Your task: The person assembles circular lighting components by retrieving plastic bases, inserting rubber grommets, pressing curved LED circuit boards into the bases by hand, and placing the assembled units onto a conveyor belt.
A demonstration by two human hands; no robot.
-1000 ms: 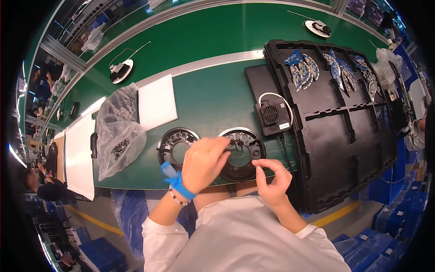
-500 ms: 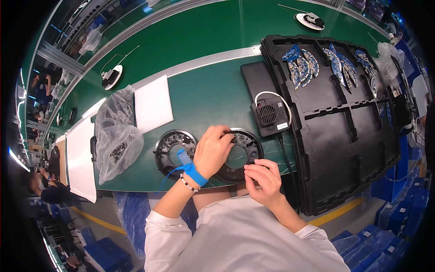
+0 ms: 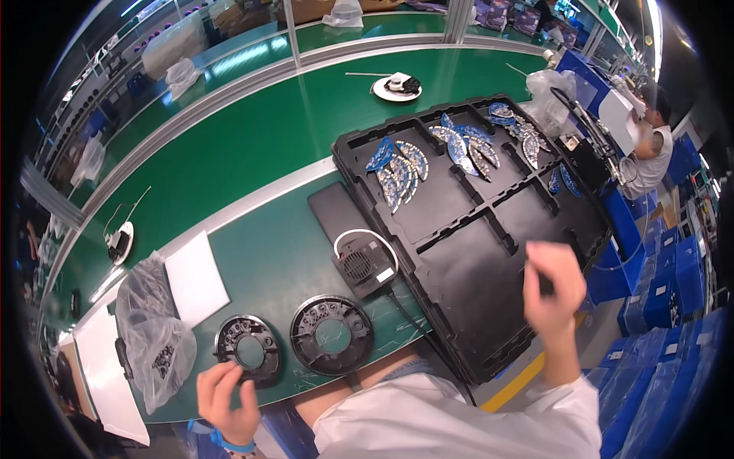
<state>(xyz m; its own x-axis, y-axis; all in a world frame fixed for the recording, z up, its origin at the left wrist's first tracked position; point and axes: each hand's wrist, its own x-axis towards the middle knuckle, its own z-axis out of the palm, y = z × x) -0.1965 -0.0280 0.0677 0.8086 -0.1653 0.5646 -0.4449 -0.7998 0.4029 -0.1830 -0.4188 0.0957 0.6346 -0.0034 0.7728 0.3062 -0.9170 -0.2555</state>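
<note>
My left hand (image 3: pixel 228 402) is at the near edge of the green table, its fingertips beside the smaller black plastic ring (image 3: pixel 267 372). The thumb stands apart from the curled fingers and I see nothing between them. A larger black ring (image 3: pixel 308 333) with moulded posts and holes lies to its right. My right hand (image 3: pixel 556 291) is raised over the near right part of a black compartment tray (image 3: pixel 459 314). Motion smears its fingers, so whether they hold anything is unclear. Blue and silver leaf-shaped circuit boards (image 3: pixel 397 180) lie in the tray's far compartments.
Between the larger ring and the tray sits a black box with a fan grille (image 3: pixel 359 264) and cables. A clear bag of small dark parts (image 3: pixel 163 359) and a white sheet (image 3: pixel 197 277) lie left. Beyond, white discs (image 3: pixel 397 88) rest on a green surface. Another person (image 3: pixel 654 145) is far right.
My hands have left the larger ring. The left moved to the smaller ring's near side, the right swung over the tray. The view has turned rightward.
</note>
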